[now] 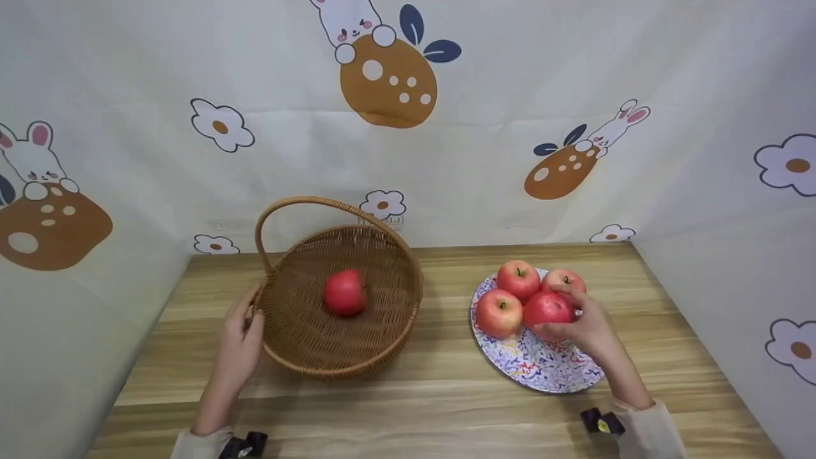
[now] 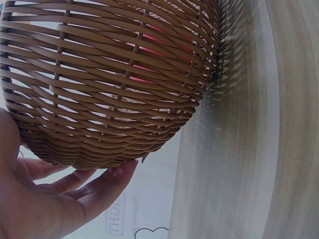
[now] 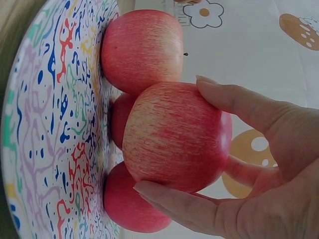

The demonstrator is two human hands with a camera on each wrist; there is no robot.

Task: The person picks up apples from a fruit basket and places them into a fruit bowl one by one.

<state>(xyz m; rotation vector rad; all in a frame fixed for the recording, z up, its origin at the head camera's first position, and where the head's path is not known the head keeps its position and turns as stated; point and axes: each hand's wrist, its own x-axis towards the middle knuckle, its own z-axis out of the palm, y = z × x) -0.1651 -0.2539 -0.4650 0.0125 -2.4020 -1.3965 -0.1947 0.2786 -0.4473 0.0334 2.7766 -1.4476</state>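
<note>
One apple sits inside the wicker basket, near the middle of its floor. Basket stands on the counter, on the left, arched handle up.

Patterned plate, to the right, well apart from the basket. Three apples rest on its far part: back apple, left apple and right apple, the last partly hidden behind the fingers.

Right hand: thumb and fingers pinch a fourth, the held apple, from opposite sides, over the plate and in front of the other three. Right wrist view suggests it is just off the plate surface; contact underneath cannot be told for certain.

Left hand: at the basket's left side, fingers spread and slightly bent, tips against the outside of the weave, apparently steadying it. Whether the thumb hooks over the rim cannot be told.

Tally by place: one in the basket, one in the grip, three on the plate. Judgement: an early stage. One apple is settled in the basket; the held apple is not over it, and the plate's three are unhandled at this moment.
</note>
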